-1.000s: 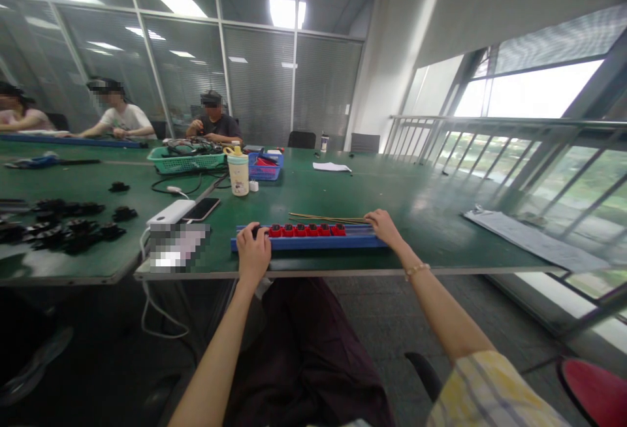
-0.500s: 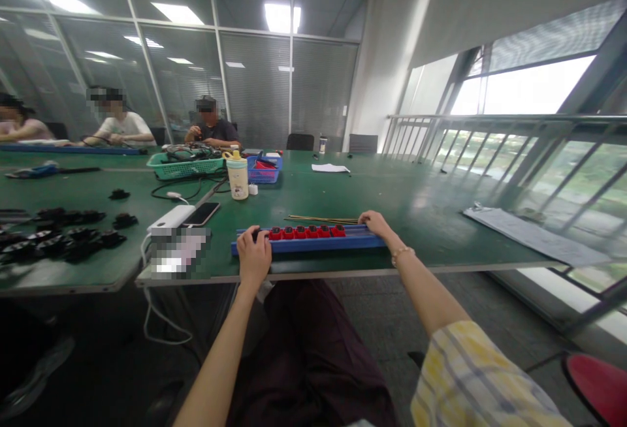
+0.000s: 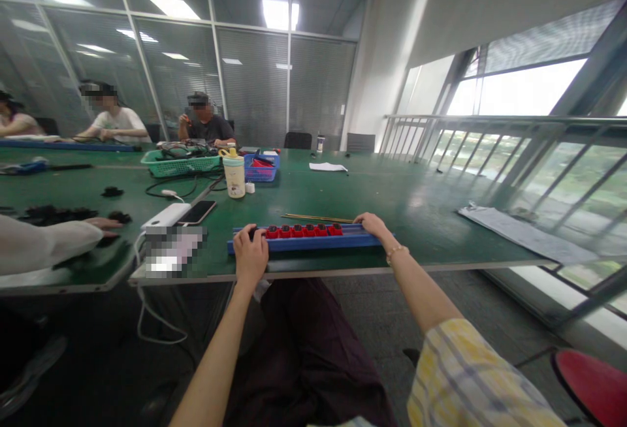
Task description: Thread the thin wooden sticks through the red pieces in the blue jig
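Note:
A long blue channel-shaped rail [image 3: 304, 243] lies along the front of the green table, with a row of several red blocks with dark tops [image 3: 298, 231] seated in it. My left hand [image 3: 251, 251] is closed round the rail's left end, fingers over its far side next to a black piece [image 3: 253, 234]. At the other end, my right hand [image 3: 372, 224] grips the rail with its fingers curled over the back edge. Thin brass-coloured rods [image 3: 316, 218] lie just behind the rail.
Left of the rail are a phone [image 3: 198, 212], a white power bank [image 3: 166, 215] and its cable. Farther back stand a cream bottle [image 3: 234, 175], a green basket [image 3: 181, 164] and a blue basket [image 3: 263, 169]. A co-worker's sleeve [image 3: 44, 244] reaches over black parts. Papers [image 3: 519, 234] lie at right.
A co-worker's arm has come in from the left over the black parts. The view has shifted slightly; both my hands keep their places on the rail.

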A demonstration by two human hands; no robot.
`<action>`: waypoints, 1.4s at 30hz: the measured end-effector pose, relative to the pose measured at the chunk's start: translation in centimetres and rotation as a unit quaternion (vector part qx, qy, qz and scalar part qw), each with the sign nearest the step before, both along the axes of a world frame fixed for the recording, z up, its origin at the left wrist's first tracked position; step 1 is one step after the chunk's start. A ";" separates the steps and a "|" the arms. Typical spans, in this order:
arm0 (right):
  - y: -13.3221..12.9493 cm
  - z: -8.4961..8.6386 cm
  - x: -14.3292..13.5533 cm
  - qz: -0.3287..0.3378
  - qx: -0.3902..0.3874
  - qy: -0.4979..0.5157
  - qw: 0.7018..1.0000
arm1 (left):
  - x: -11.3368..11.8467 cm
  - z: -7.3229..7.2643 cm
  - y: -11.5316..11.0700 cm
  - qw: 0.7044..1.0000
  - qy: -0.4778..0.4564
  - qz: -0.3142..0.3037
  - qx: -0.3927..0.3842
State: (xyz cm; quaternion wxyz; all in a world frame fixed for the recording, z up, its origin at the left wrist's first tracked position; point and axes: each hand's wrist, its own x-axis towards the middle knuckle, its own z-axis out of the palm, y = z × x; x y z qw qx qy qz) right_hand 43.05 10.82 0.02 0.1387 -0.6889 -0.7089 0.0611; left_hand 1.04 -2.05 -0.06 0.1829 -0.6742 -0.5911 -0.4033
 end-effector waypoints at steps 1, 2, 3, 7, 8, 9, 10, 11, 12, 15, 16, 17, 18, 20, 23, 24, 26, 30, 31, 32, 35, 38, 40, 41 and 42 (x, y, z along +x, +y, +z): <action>0.0 0.1 0.0 -0.002 -0.006 -0.004 1.000 | 0.0 0.0 0.0 1.000 0.001 0.000 0.001; 0.0 0.1 0.0 -0.003 -0.011 -0.007 1.000 | 0.0 0.0 0.0 1.000 0.001 0.001 0.002; 0.1 0.2 0.0 -0.004 -0.015 -0.010 1.000 | 0.0 0.0 0.0 1.000 0.001 0.002 0.004; 0.3 0.3 0.0 0.000 -0.030 -0.017 0.999 | 0.1 0.0 0.0 1.000 0.004 0.004 0.005; 0.3 0.3 0.0 0.002 -0.032 -0.018 0.999 | 0.1 0.0 0.0 1.000 0.005 0.004 0.005; 0.3 0.3 0.1 0.005 -0.034 -0.019 0.999 | 0.1 0.0 0.1 1.000 0.005 0.004 0.004; 0.3 0.3 0.1 0.007 -0.035 -0.019 0.999 | 0.1 -0.1 0.1 1.000 0.006 0.003 0.004; 0.3 0.3 0.1 0.008 -0.035 -0.020 0.999 | 0.1 -0.1 0.1 1.000 0.006 0.003 0.003; 0.3 0.4 0.1 0.008 -0.035 -0.020 0.999 | 0.1 -0.1 0.1 1.000 0.007 0.003 0.004; 0.2 0.4 0.1 0.008 -0.036 -0.022 0.999 | 0.1 -0.1 0.1 1.000 0.005 0.003 0.004; 0.2 0.5 0.1 0.008 -0.037 -0.023 0.999 | 0.1 -0.1 0.1 1.000 0.005 0.003 0.004; 0.2 0.5 0.1 0.008 -0.039 -0.024 0.999 | 0.1 -0.1 0.1 1.000 0.004 0.003 0.003; 0.2 0.5 0.1 0.008 -0.041 -0.024 0.999 | 0.1 -0.1 0.0 1.000 0.004 0.002 0.003; 0.2 0.6 0.1 0.006 -0.044 -0.025 0.999 | 0.1 -0.1 0.0 1.000 0.004 0.000 0.004; 0.3 0.7 0.0 0.001 -0.050 -0.025 0.998 | 0.1 -0.1 0.1 1.000 0.005 0.001 0.005; 0.3 0.7 0.0 -0.001 -0.052 -0.025 0.998 | 0.1 -0.1 0.1 1.000 0.006 0.002 0.005; 0.3 0.7 -0.1 -0.004 -0.056 -0.024 0.998 | 0.1 -0.1 0.1 1.000 0.006 0.004 0.006; 0.2 0.7 0.0 -0.012 -0.059 -0.020 0.998 | 0.1 -0.1 0.1 1.000 0.003 -0.001 0.007; 0.3 0.8 0.0 -0.015 -0.057 -0.019 0.998 | 0.1 -0.1 0.2 1.000 0.002 -0.002 0.007; 0.3 0.9 0.0 -0.019 -0.055 -0.018 0.998 | 0.1 -0.1 0.2 1.000 0.001 -0.001 0.008; 0.9 1.4 0.0 -0.033 -0.047 -0.018 0.998 | 0.1 -0.2 0.2 1.000 0.003 0.002 0.007; 1.7 1.8 -0.2 -0.047 -0.049 -0.020 0.997 | 0.1 -0.2 0.2 1.000 0.005 0.003 0.007; 2.1 1.9 -0.5 -0.056 -0.059 -0.022 0.996 | 0.1 -0.2 0.2 1.000 0.000 0.001 0.006; 2.3 1.9 -0.6 -0.061 -0.065 -0.024 0.996 | 0.1 -0.1 0.1 1.000 -0.001 -0.001 0.006; 2.4 1.8 -0.7 -0.065 -0.071 -0.025 0.995 | 0.2 -0.1 0.1 1.000 -0.003 -0.003 0.005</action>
